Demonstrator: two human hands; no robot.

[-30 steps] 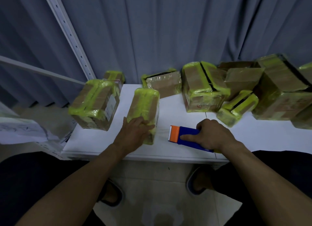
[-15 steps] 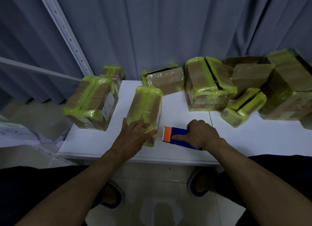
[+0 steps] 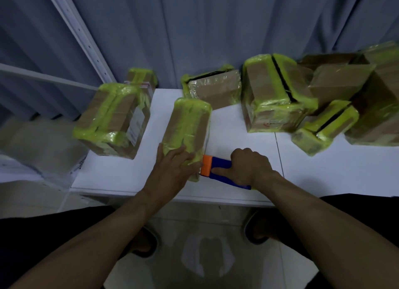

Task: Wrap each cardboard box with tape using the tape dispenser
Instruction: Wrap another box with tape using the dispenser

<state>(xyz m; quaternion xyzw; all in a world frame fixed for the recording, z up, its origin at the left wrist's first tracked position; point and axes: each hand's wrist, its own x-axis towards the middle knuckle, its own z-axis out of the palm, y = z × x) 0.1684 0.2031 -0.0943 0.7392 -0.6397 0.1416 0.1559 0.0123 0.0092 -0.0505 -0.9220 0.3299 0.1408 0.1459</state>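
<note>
A narrow cardboard box (image 3: 187,124) banded in yellow-green tape stands on the white table (image 3: 241,135), near its front edge. My left hand (image 3: 172,167) grips the box's near end, fingers spread over the top and side. My right hand (image 3: 248,166) grips the blue tape dispenser (image 3: 221,170), whose orange head (image 3: 207,165) touches the box's lower right corner.
A larger taped box (image 3: 114,120) overhangs the table's left edge. Several more taped boxes (image 3: 276,94) and a plain one (image 3: 336,81) crowd the back and right, against a grey curtain (image 3: 216,29). The table's front edge lies just below my hands.
My right hand has slid the dispenser left until its orange head meets the box. My left hand stays on the box's near end.
</note>
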